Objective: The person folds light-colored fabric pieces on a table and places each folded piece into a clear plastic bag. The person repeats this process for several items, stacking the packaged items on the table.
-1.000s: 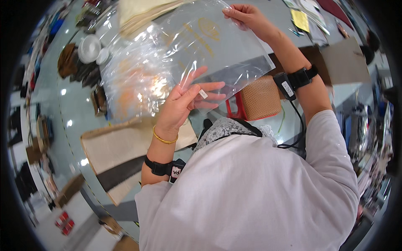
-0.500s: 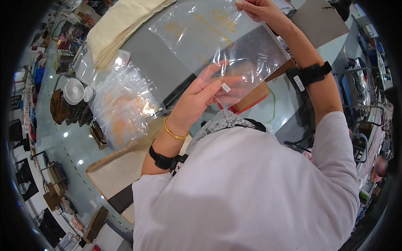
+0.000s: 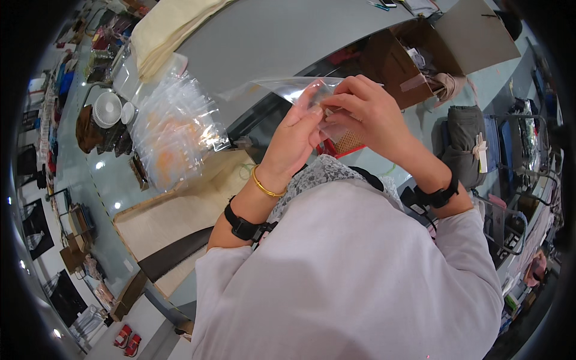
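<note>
Pinching clear plastic bag point(image 3: 282, 89) — left hand point(image 3: 294, 141), right hand point(image 3: 366, 114), together.

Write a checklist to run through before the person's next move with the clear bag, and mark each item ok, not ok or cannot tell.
1. Both hands on the bag: ok. The left hand and right hand meet at its near edge.
2. Bag lifted off the table: ok, it is held up in the air.
3. Bag edge open or sealed: cannot tell, the fingers cover it.
4. Anything inside the bag: cannot tell, glare hides it.
5. Pile of bags within reach: ok, it lies on the table by the left arm.
6. Open box free of the hands: ok, it sits beyond them.
</note>
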